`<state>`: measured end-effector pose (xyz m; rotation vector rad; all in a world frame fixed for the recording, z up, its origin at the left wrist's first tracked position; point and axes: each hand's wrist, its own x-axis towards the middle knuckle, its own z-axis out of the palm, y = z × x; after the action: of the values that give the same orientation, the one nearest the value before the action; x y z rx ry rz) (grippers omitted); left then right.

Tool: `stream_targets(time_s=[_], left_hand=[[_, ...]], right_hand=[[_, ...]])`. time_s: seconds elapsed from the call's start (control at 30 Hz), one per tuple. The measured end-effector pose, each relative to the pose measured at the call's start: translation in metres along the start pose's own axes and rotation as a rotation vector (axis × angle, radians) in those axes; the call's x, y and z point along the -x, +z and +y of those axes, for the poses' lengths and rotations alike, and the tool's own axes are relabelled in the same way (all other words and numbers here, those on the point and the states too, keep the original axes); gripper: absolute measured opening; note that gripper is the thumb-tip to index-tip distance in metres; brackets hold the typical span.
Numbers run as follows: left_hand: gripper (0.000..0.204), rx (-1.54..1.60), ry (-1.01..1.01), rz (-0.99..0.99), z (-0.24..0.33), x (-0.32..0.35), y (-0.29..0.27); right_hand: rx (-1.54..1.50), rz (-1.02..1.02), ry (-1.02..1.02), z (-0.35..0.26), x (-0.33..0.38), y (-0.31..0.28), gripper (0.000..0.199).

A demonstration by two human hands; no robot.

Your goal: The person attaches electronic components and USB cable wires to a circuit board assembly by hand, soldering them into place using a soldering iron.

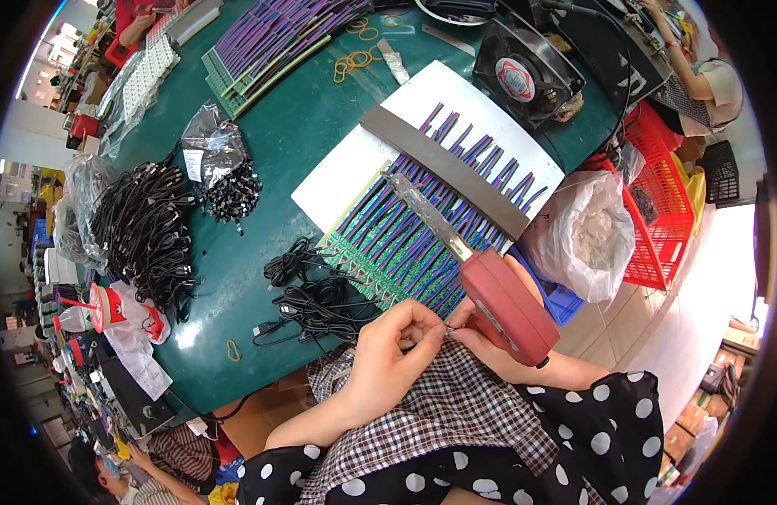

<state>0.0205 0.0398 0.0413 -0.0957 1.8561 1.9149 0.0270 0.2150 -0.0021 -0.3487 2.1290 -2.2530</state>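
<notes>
My left hand is closed in a pinch, its thumb and forefinger meeting at a tiny dark piece too small to name. The fingertips of my right hand pinch at the same spot, almost touching the left. Across the right hand lies a red, box-shaped handle of a tool with a long metal shaft, hiding much of that hand; whether the hand grips it I cannot tell. Beyond the fingers, green circuit board strips with blue, red and black wires lie in rows, a dark flat bar across them.
A white board lies under the strips on the green table. Black cable bundles lie left, looser black cables nearer. A fan stands at the back right. A white bag and red crate are right.
</notes>
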Motion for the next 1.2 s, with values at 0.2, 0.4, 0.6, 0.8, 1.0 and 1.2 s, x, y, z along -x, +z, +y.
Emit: stream_targets(time_s=[0.2, 0.4, 0.6, 0.8, 1.0, 1.2], left_hand=[[0.003, -0.122, 0.044, 0.031, 0.001, 0.001, 0.002], [0.018, -0.764, 0.413, 0.318, 0.003, 0.008, -0.014], [0.018, -0.966, 0.638, 0.562, -0.029, -0.007, -0.009], [0.019, -1.074, 0.662, 0.653, -0.04, -0.008, -0.003], [0.019, -1.025, 0.64, 0.618, -0.042, -0.008, -0.006], [0.019, -1.012, 0.606, 0.606, -0.039, -0.007, -0.003]], right_hand=[[0.127, -0.035, -0.003, 0.002, 0.0, -0.005, 0.083], [0.205, -0.141, 0.089, -0.01, 0.0, -0.022, 0.083], [-0.133, -0.134, 0.47, -0.033, 0.02, -0.067, 0.061], [-0.214, -0.076, 0.668, -0.043, 0.057, -0.087, 0.055], [-0.034, -0.25, 0.452, -0.026, 0.068, -0.1, 0.065], [0.295, -0.39, 0.166, -0.022, 0.066, -0.107, 0.066]])
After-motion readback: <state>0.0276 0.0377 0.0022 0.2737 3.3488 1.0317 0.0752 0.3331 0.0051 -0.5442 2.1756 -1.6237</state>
